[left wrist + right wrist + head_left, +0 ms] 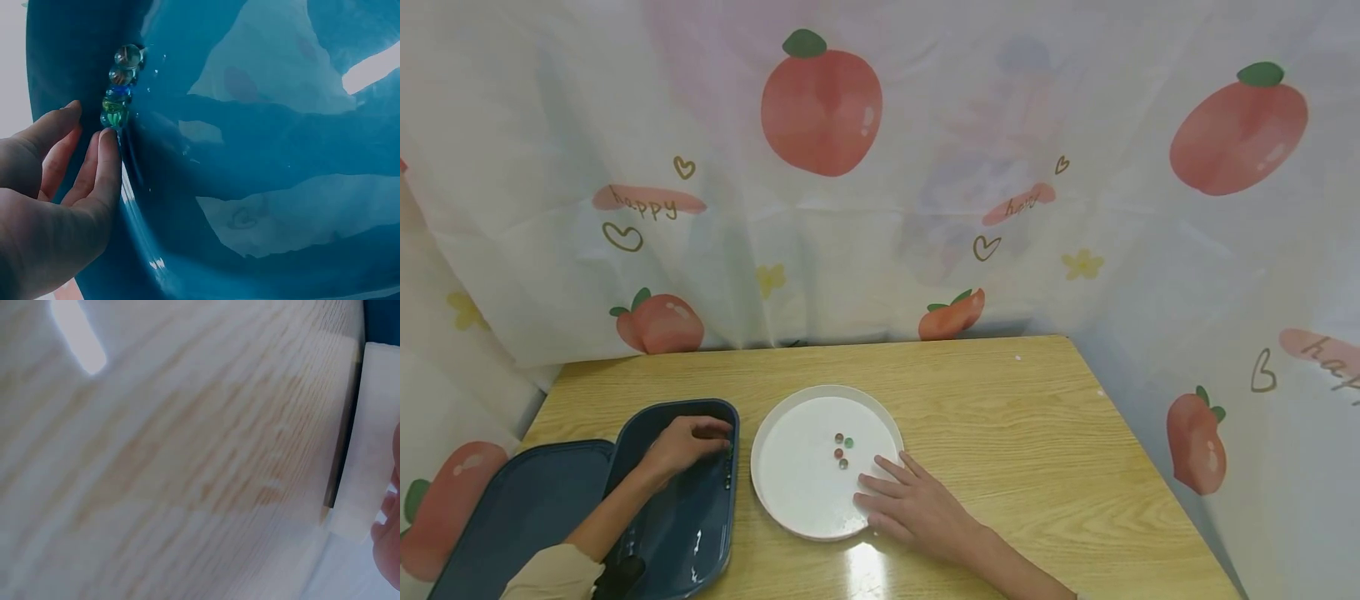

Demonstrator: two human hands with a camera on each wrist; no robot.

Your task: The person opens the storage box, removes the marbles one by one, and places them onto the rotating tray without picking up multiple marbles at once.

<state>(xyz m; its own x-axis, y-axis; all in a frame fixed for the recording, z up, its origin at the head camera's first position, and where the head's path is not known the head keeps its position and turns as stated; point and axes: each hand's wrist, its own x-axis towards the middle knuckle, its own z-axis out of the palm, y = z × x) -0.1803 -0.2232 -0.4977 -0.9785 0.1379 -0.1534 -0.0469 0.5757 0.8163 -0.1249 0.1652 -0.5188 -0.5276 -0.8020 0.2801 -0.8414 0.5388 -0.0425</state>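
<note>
My left hand (pixel 688 446) is inside a dark blue tray (pixel 681 533), by its right wall. In the left wrist view several glass marbles (pixel 122 75) lie in a row along the foot of that wall. The fingertips of the left hand (pixel 69 181) are right at the green marble (pixel 114 117) at the row's near end, with the thumb apart from it. A round white plate (pixel 797 492) holds several small marbles (pixel 842 450) near its middle. My right hand (pixel 921 508) lies with spread fingers over the plate's right rim, holding nothing.
Another dark blue tray (pixel 535 492) sits at the left, partly beneath the first one. Both trays and the plate are on a wooden table (pixel 1015 442). A curtain with printed fruit (pixel 850 250) hangs behind and at the sides.
</note>
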